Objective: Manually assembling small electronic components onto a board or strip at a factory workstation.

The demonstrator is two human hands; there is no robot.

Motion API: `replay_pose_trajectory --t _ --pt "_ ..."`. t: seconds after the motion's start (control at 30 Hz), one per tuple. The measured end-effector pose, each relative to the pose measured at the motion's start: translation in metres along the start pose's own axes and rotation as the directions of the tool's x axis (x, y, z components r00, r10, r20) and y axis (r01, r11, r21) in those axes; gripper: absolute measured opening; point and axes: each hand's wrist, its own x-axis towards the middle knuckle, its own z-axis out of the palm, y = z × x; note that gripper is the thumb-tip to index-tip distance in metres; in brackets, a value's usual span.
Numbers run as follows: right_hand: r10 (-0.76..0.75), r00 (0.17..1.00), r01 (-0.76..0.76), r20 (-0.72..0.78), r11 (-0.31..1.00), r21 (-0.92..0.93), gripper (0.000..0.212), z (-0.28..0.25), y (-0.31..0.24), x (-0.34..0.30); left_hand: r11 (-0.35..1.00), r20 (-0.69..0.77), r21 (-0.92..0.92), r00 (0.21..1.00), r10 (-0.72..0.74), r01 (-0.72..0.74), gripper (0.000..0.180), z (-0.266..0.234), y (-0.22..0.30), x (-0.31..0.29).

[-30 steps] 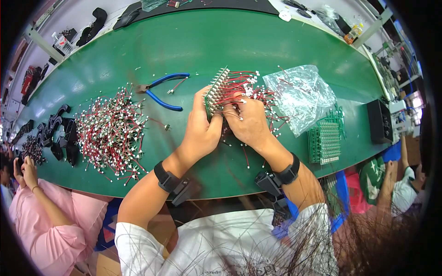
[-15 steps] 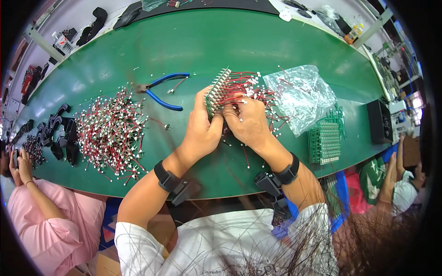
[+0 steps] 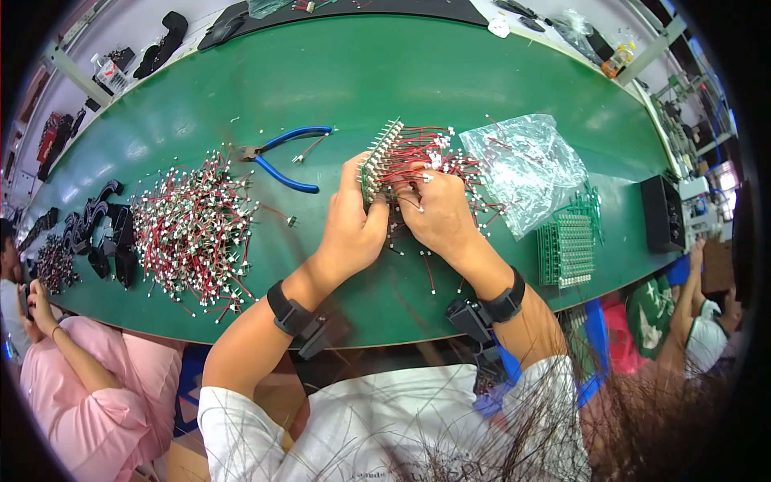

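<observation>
- Left hand [image 3: 353, 225] is clasping a circuit board panel [image 3: 384, 153], thumb on the near side, fingers wrapping behind; panel is standing tilted, its far end rising past the fingers.
- Right hand [image 3: 443, 210] is curling its fingers in just beside the panel's near end, among red wires [image 3: 418, 154] that are fanning out rightward with white connectors; can't tell from where I'm standing whether it's pinching one.
- Right fingertips are hiding behind the knuckles and wires; the panel's near end is disappearing between the hands.
- Left fingers are mostly staying out of sight behind the panel.
- Blue-handled cutters [image 3: 255, 153] are lying open left of the hands, a big wired-component pile [image 3: 193, 233] beyond them.
- Clear plastic bag [image 3: 526, 173] is lying right of the wires; a stack of green boards [image 3: 570, 251] is sitting nearer the right forearm.
- Far-left co-worker's hands [image 3: 40, 309] are blurring near the rim; what they're holding is hard to make out.
- Versus half a second ago: both own hands and the panel are keeping almost the same place; the co-worker's hands are sitting lower, and more of another person is showing behind them.
</observation>
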Motion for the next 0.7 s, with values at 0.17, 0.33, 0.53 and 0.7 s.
replay_pose_trajectory --t 0.17,0.33,0.53,0.7 --pt "-0.044 0.999 0.044 -0.024 0.999 -0.002 0.012 0.003 0.004 0.001 1.000 -0.002 -0.004 1.000 0.005 -0.005 0.047 0.001 0.000 0.000" --pt "-0.007 0.999 0.006 -0.042 1.000 -0.023 0.011 0.003 0.003 0.001 0.995 -0.016 -0.095 1.000 0.012 -0.013 0.047 0.003 0.003 0.004" --pt "0.159 0.987 -0.159 0.010 0.987 -0.025 0.017 -0.001 -0.006 0.002 0.949 -0.119 -0.316 0.991 -0.053 0.012 0.041 -0.001 -0.004 0.011" --pt "0.178 0.983 -0.181 0.042 0.981 0.070 0.011 -0.006 -0.006 0.004 0.961 -0.244 -0.277 0.968 -0.050 -0.021 0.046 -0.016 -0.008 0.020"
